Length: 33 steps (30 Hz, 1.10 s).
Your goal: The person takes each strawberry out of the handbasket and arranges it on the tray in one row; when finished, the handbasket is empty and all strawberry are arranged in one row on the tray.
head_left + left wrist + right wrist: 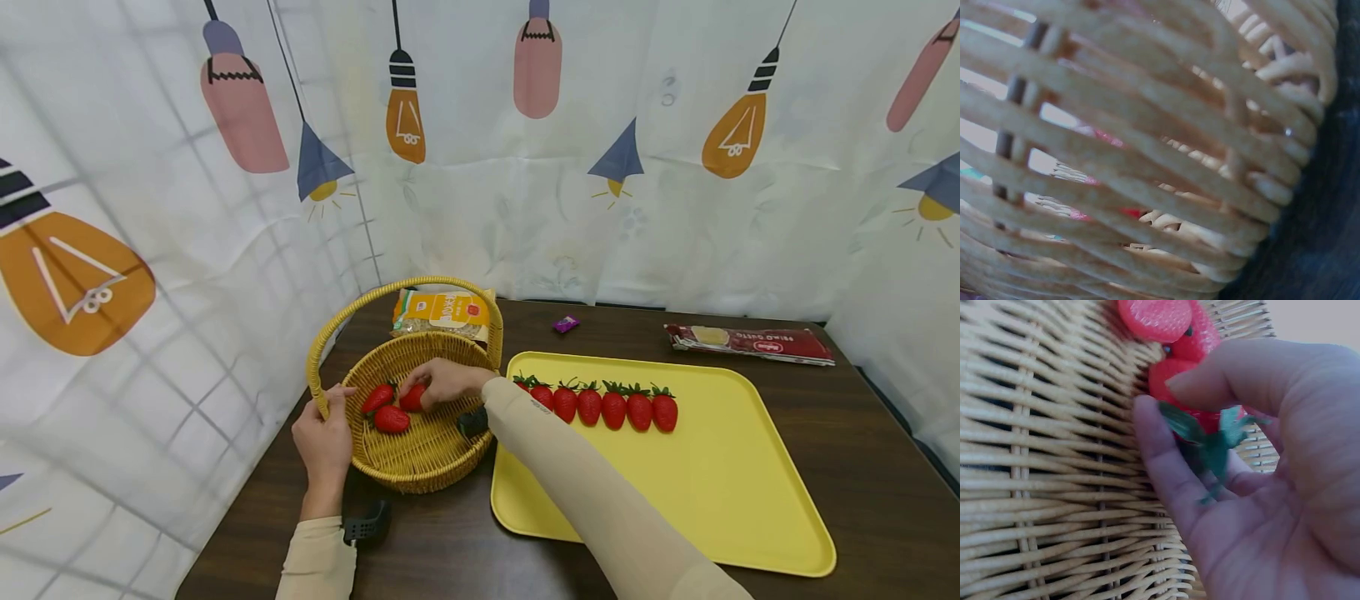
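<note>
Pinching one strawberry (412, 397) closely with the right hand (442, 382), leaves (1213, 450) toward the palm, low inside the basket (420, 482) near two loose berries (392, 419). Gripping the handle (313, 358) with the left hand (325, 433), at the basket's left rim. Best to press lightly but surely on the red body, sparing the leaves, probably bendy, and to keep the basket steady meanwhile. If moving the strawberry, wise to go gently, without scraping the basket's weave or knocking the loose berries. Worth watching the right sleeve (555, 450), passing over the yellow tray (735, 492) just right of the basket and hiding part of a berry row (613, 411) there; liable to brush it if lowered. Working on a dark table (862, 450), with a yellow packet (444, 310) just behind the basket, a purple wrapper (566, 324) behind and to its right, a red packet (750, 344) farther right, and a pale lamp-print curtain (480, 208) beyond.
</note>
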Each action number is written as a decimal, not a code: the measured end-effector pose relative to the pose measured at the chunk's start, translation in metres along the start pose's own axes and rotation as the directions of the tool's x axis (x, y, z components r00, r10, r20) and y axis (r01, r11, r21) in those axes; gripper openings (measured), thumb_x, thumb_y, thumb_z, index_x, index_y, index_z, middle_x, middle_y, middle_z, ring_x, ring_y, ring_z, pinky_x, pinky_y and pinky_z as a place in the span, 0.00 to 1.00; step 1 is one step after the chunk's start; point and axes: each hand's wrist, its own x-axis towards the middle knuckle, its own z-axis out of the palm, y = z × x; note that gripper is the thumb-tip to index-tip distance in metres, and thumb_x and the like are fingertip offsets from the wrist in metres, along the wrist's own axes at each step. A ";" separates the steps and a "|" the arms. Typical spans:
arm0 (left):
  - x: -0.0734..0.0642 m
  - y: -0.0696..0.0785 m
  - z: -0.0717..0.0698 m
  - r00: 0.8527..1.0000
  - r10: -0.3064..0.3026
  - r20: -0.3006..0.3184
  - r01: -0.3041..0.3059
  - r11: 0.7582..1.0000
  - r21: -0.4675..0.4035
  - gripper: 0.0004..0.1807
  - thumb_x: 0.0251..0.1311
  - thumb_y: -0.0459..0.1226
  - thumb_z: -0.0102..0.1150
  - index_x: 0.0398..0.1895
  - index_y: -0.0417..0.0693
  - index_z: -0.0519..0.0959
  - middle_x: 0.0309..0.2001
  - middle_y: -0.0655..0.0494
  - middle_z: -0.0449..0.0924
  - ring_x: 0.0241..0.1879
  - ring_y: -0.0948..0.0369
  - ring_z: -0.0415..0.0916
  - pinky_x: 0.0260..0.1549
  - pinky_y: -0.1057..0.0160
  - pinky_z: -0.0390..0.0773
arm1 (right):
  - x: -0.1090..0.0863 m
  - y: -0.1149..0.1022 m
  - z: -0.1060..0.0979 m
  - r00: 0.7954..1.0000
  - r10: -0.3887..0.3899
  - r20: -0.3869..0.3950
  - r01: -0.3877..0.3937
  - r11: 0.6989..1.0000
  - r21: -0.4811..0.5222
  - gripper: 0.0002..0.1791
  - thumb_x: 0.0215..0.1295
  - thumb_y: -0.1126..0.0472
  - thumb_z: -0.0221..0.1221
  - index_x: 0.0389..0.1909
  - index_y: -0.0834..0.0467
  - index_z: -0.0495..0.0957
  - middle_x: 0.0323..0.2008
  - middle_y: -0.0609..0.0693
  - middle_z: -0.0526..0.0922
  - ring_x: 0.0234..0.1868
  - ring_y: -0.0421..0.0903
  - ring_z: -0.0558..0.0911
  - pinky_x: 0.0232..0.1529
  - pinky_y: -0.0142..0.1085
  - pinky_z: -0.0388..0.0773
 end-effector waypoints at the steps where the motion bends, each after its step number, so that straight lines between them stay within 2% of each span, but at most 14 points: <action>1: 0.000 0.000 0.000 1.000 -0.003 0.000 0.003 1.000 0.002 0.21 0.73 0.44 0.49 0.35 0.41 0.87 0.48 0.47 0.85 0.52 0.52 0.79 0.47 0.69 0.68 | 0.000 0.001 0.000 1.000 0.004 -0.007 -0.004 1.000 0.028 0.21 0.55 0.73 0.59 0.50 0.54 0.83 0.48 0.44 0.81 0.36 0.41 0.77 0.35 0.32 0.74; 5: -0.001 -0.001 0.001 1.000 -0.012 0.008 0.012 1.000 0.004 0.22 0.73 0.46 0.48 0.35 0.41 0.87 0.49 0.46 0.85 0.52 0.52 0.78 0.52 0.56 0.71 | -0.001 0.001 0.000 0.999 0.004 -0.038 0.000 0.994 0.111 0.16 0.60 0.70 0.61 0.49 0.56 0.83 0.41 0.48 0.83 0.35 0.47 0.83 0.38 0.37 0.80; 8: -0.001 -0.001 0.002 1.000 -0.011 0.017 0.011 1.000 0.003 0.24 0.73 0.48 0.47 0.36 0.41 0.87 0.49 0.46 0.84 0.52 0.53 0.78 0.53 0.52 0.70 | -0.003 -0.004 0.000 0.998 -0.007 -0.066 0.014 0.994 0.106 0.12 0.63 0.66 0.63 0.47 0.56 0.83 0.39 0.48 0.83 0.37 0.51 0.83 0.40 0.40 0.80; 11: 0.000 -0.001 0.003 1.000 -0.001 0.021 0.001 1.000 0.003 0.24 0.73 0.49 0.48 0.35 0.42 0.88 0.48 0.48 0.85 0.51 0.57 0.80 0.52 0.60 0.72 | -0.007 -0.015 -0.001 0.995 -0.020 -0.093 0.024 0.999 0.043 0.11 0.65 0.63 0.63 0.47 0.55 0.83 0.40 0.45 0.82 0.40 0.49 0.82 0.41 0.38 0.79; 14: 0.001 -0.002 0.003 1.000 0.006 0.023 -0.006 1.000 0.000 0.23 0.72 0.49 0.49 0.35 0.43 0.88 0.47 0.50 0.86 0.49 0.67 0.79 0.48 0.71 0.71 | -0.012 -0.027 -0.003 0.991 -0.045 -0.124 0.040 0.998 -0.045 0.11 0.65 0.61 0.63 0.48 0.52 0.83 0.41 0.43 0.82 0.39 0.44 0.79 0.40 0.34 0.76; 17: 0.002 -0.002 0.002 1.000 -0.001 0.027 0.001 1.000 -0.007 0.23 0.72 0.50 0.49 0.36 0.43 0.88 0.48 0.49 0.85 0.47 0.76 0.76 0.45 0.74 0.69 | -0.017 -0.035 -0.006 0.986 -0.074 -0.152 0.056 0.991 -0.118 0.13 0.64 0.59 0.64 0.49 0.51 0.82 0.42 0.42 0.81 0.39 0.40 0.76 0.39 0.32 0.73; 20: 0.002 -0.003 0.001 1.000 -0.013 0.028 0.014 1.000 -0.009 0.24 0.71 0.51 0.50 0.36 0.43 0.88 0.48 0.49 0.85 0.45 0.79 0.74 0.46 0.74 0.69 | -0.022 -0.039 -0.009 0.980 -0.087 -0.181 0.063 0.990 -0.130 0.17 0.63 0.58 0.65 0.54 0.53 0.80 0.46 0.43 0.80 0.42 0.39 0.77 0.41 0.32 0.74; 24: 0.002 -0.003 0.001 0.999 -0.023 0.029 0.023 1.000 -0.007 0.24 0.71 0.51 0.49 0.37 0.43 0.88 0.48 0.50 0.85 0.45 0.78 0.74 0.48 0.74 0.69 | -0.034 -0.041 -0.013 0.970 -0.080 -0.229 0.066 0.996 -0.067 0.23 0.62 0.57 0.66 0.58 0.55 0.76 0.51 0.43 0.78 0.47 0.39 0.76 0.45 0.33 0.74; 28: 0.002 -0.003 0.000 0.999 -0.025 0.021 0.025 1.000 -0.004 0.25 0.72 0.51 0.49 0.37 0.42 0.88 0.49 0.49 0.85 0.46 0.77 0.75 0.48 0.74 0.68 | -0.049 -0.044 -0.016 0.960 -0.066 -0.272 0.077 0.997 0.031 0.19 0.62 0.57 0.67 0.53 0.53 0.77 0.47 0.44 0.79 0.45 0.43 0.76 0.43 0.35 0.74; 33: 0.001 -0.002 0.001 1.000 -0.021 0.011 0.021 1.000 -0.015 0.24 0.72 0.50 0.49 0.37 0.41 0.87 0.49 0.47 0.85 0.48 0.67 0.78 0.47 0.74 0.69 | -0.066 -0.040 -0.013 0.957 -0.080 -0.278 0.115 0.987 0.113 0.17 0.62 0.58 0.66 0.51 0.54 0.80 0.44 0.47 0.81 0.41 0.47 0.78 0.40 0.36 0.76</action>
